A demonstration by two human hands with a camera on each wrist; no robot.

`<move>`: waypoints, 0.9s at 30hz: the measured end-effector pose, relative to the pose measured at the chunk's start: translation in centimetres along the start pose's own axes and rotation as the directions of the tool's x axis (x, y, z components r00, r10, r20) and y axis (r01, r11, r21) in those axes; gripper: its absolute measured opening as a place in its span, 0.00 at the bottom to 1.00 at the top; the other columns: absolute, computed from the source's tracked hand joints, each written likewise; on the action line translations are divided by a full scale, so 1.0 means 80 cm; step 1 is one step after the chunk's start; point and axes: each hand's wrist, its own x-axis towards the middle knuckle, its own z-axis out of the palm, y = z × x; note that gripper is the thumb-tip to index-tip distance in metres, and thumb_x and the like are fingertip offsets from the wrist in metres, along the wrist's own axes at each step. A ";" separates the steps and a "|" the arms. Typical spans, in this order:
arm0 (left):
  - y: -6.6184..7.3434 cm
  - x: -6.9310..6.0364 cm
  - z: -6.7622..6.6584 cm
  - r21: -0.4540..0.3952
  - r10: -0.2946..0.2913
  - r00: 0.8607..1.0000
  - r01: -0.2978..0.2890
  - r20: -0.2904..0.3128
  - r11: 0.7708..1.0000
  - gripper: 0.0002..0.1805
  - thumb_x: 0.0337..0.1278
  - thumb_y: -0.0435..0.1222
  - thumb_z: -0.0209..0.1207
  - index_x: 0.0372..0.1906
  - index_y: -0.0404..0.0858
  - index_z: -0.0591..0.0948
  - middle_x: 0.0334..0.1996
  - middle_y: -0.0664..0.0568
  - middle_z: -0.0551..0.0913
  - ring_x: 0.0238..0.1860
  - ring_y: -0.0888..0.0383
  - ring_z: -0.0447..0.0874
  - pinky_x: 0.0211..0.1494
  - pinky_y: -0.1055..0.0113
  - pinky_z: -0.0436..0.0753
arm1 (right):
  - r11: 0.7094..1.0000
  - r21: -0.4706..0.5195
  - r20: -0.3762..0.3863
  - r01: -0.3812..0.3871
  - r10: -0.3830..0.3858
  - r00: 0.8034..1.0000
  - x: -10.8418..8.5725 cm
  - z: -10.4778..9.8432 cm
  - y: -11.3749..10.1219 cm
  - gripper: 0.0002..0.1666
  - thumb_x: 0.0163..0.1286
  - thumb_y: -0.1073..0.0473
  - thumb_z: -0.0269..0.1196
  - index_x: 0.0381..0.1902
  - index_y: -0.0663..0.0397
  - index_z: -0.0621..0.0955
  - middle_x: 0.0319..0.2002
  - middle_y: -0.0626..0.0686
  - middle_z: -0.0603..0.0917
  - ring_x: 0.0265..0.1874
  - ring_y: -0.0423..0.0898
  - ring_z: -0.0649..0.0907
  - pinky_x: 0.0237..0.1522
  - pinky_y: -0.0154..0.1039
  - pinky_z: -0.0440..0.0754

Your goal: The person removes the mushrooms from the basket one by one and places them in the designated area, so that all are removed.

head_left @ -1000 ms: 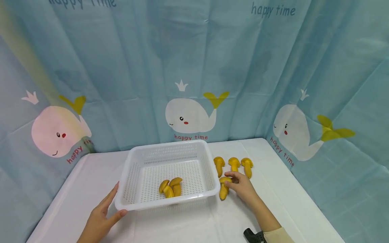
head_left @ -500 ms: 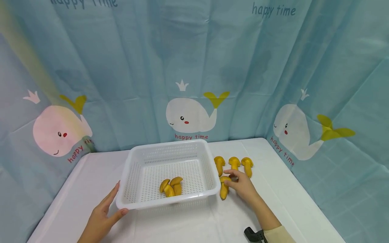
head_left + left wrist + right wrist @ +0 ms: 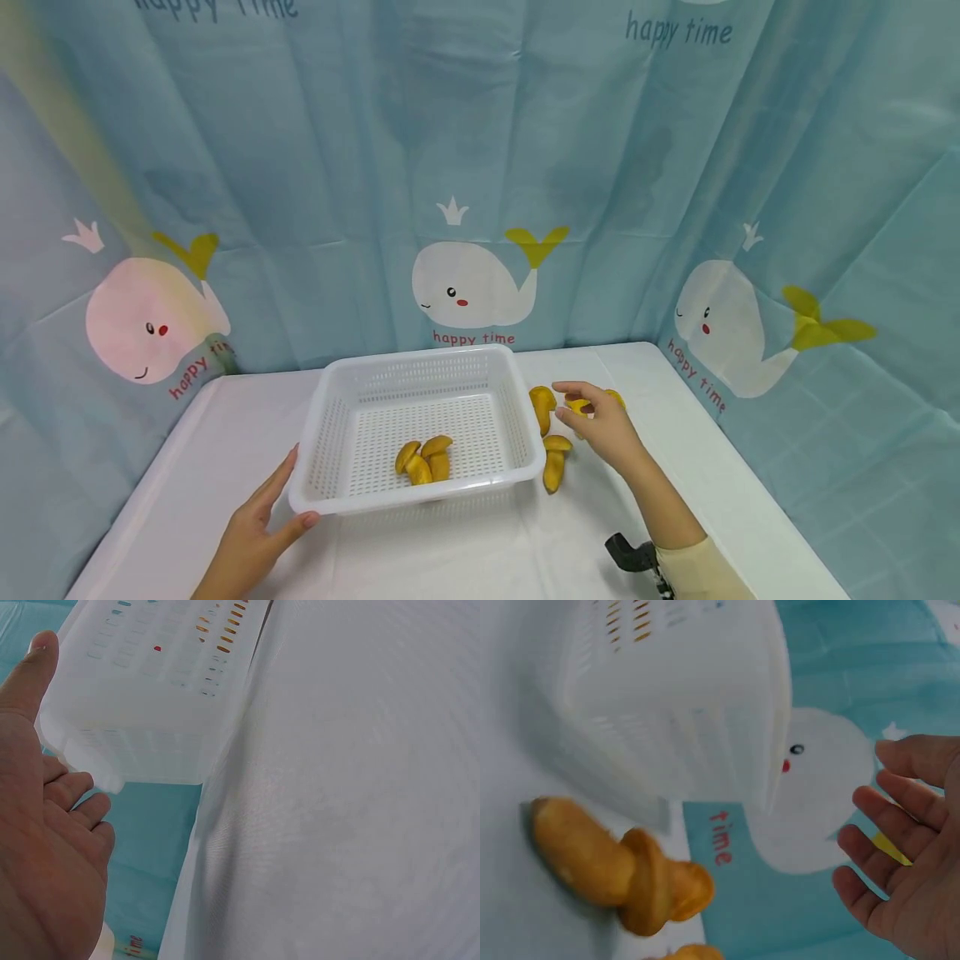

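Observation:
A white perforated plastic basket [image 3: 417, 500] holds three yellow-brown mushrooms [image 3: 438, 458] near its front side. My left hand [image 3: 247, 533] rests at the basket's front left corner, fingers extended along the left side and thumb near the front rim. To the right of the basket, my right hand [image 3: 603, 425] hovers with relaxed, spread fingers, holding nothing. Below it lies one mushroom [image 3: 554, 467], cap toward the back. Another mushroom [image 3: 542, 407] lies just left of its fingertips. Two more behind the hand are partly hidden. The right wrist view shows the near mushroom [image 3: 585, 855] apart from the fingers.
A white cloth [image 3: 420, 558] covers the table. Behind and beside it hangs a blue curtain [image 3: 337, 292] with whale prints. A black device [image 3: 630, 552] is strapped at the right wrist, by the beige sleeve [image 3: 701, 571].
My right hand has left the front mushroom, which stays in place, and moved up and back over the rear ones. The left hand and basket hold nearly still.

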 end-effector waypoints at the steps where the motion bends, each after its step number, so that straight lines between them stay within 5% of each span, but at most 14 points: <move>1: 0.000 0.000 0.000 0.001 -0.001 1.000 0.001 0.000 1.000 0.53 0.58 0.47 0.72 0.83 0.59 0.52 0.81 0.55 0.55 0.67 0.92 0.44 0.65 0.90 0.55 | 1.000 -0.001 0.010 0.012 -0.012 1.000 0.003 0.000 -0.009 0.23 0.70 0.54 0.70 0.62 0.40 0.83 0.59 0.50 0.84 0.59 0.55 0.79 0.63 0.56 0.78; 6: 0.000 0.000 0.000 0.006 -0.014 1.000 0.014 0.000 1.000 0.53 0.59 0.48 0.72 0.82 0.61 0.51 0.81 0.57 0.55 0.67 0.91 0.44 0.69 0.83 0.59 | 0.996 -0.005 0.063 0.086 -0.086 0.994 0.016 0.007 -0.049 0.25 0.69 0.53 0.71 0.63 0.37 0.82 0.60 0.46 0.83 0.58 0.51 0.78 0.62 0.57 0.78; 13: -0.003 -0.001 0.001 -0.016 0.028 1.000 -0.029 -0.013 0.999 0.53 0.59 0.45 0.72 0.83 0.57 0.52 0.81 0.62 0.54 0.68 0.92 0.44 0.60 0.95 0.52 | 0.992 0.013 0.132 0.122 -0.123 0.984 0.029 0.026 -0.083 0.24 0.68 0.52 0.72 0.62 0.37 0.82 0.61 0.42 0.83 0.61 0.48 0.78 0.66 0.54 0.77; 19: -0.002 -0.001 0.000 0.000 0.014 1.000 -0.014 -0.008 1.000 0.53 0.59 0.46 0.72 0.83 0.59 0.52 0.81 0.59 0.54 0.67 0.93 0.43 0.70 0.86 0.57 | 0.991 -0.007 0.202 0.134 -0.130 0.971 0.038 0.047 -0.104 0.24 0.68 0.54 0.72 0.61 0.37 0.83 0.61 0.42 0.83 0.61 0.48 0.79 0.67 0.52 0.77; 22: -0.002 -0.001 0.001 0.015 -0.010 1.000 0.010 -0.003 1.000 0.53 0.59 0.48 0.72 0.83 0.60 0.51 0.81 0.57 0.55 0.67 0.92 0.43 0.65 0.89 0.55 | 0.990 -0.011 0.227 0.141 -0.134 0.965 0.040 0.057 -0.109 0.25 0.68 0.55 0.72 0.62 0.38 0.83 0.61 0.41 0.82 0.61 0.48 0.79 0.67 0.52 0.77; 25: -0.002 0.000 0.001 0.023 -0.036 0.999 0.036 0.008 0.999 0.54 0.58 0.49 0.71 0.82 0.62 0.50 0.81 0.53 0.55 0.72 0.84 0.44 0.74 0.62 0.68 | 0.988 -0.013 0.260 0.154 -0.145 0.955 0.042 0.068 -0.115 0.25 0.68 0.54 0.72 0.62 0.37 0.83 0.62 0.41 0.82 0.62 0.48 0.78 0.67 0.51 0.77; 27: -0.003 0.001 0.002 0.021 -0.040 0.999 0.040 0.011 0.999 0.54 0.59 0.49 0.71 0.82 0.63 0.50 0.81 0.52 0.55 0.73 0.82 0.45 0.74 0.60 0.69 | 0.986 -0.007 0.279 0.166 -0.157 0.947 0.044 0.074 -0.119 0.25 0.68 0.54 0.72 0.62 0.38 0.83 0.62 0.43 0.82 0.63 0.49 0.78 0.68 0.53 0.76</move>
